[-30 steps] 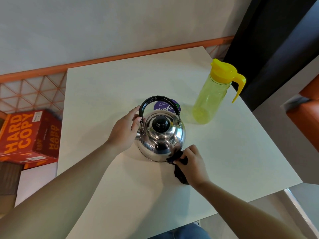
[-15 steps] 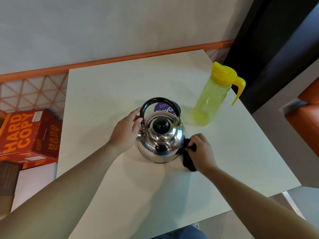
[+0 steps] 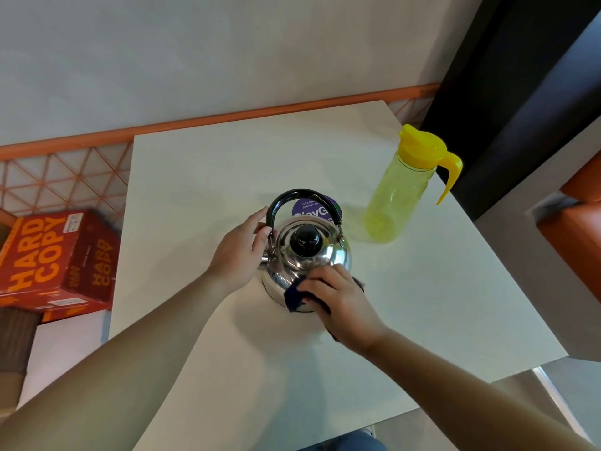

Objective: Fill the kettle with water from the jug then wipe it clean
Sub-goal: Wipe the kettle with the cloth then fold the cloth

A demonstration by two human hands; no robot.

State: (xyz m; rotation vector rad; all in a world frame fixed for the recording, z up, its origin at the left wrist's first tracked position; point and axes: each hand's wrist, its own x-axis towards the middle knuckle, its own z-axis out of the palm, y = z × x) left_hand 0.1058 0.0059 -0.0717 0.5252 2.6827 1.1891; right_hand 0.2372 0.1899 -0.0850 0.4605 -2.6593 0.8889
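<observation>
Silver kettle (image 3: 309,258), yellow jug (image 3: 396,193), navy cloth (image 3: 294,296)

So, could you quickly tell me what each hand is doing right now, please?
Left hand: steadying the kettle at its left side.
Right hand: closed on the dark cloth, pressed against the kettle's front.

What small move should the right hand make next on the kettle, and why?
Probably sweep the dark cloth sideways around the kettle body. The right hand presses the cloth against the near lower side only, while the left hand steadies the kettle by the handle base. The lid is on and the yellow jug stands apart, so wiping is what remains.
</observation>
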